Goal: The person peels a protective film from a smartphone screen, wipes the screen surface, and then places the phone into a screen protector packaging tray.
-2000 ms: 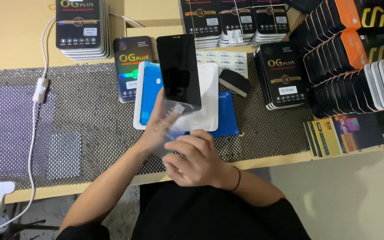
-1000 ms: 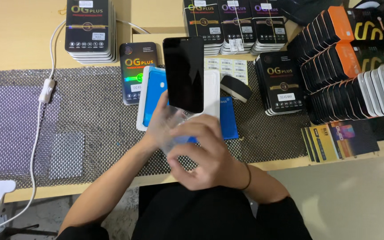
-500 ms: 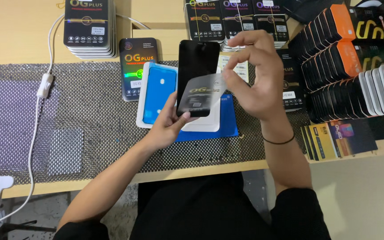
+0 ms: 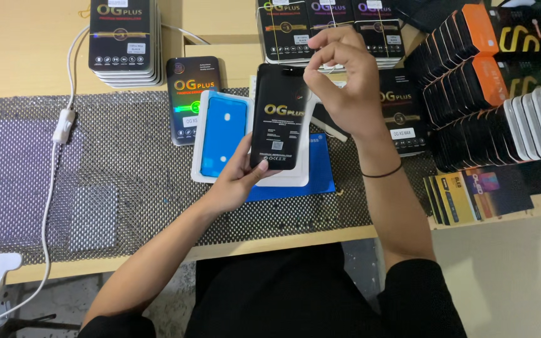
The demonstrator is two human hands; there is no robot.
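Above the mesh mat [image 4: 126, 169]:
Black panel [image 4: 281, 119]: held upright-ish, long axis 12–6 o'clock, over the white tray [image 4: 203, 134].
Left hand [image 4: 236, 181]: at panel's 7 o'clock, fingers clasped on its lower edge.
Right hand [image 4: 345, 81]: at 2 o'clock, thumb and forefinger pinched at top corner; what is pinched cannot be told.

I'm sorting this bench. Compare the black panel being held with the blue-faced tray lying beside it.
The black panel is dark and glossy; the blue-faced tray is white-rimmed with a bright blue centre. The panel is lifted in the left hand, with the right hand at its top edge; the tray lies flat on the mesh mat, untouched. Both are upright rectangles of similar size.
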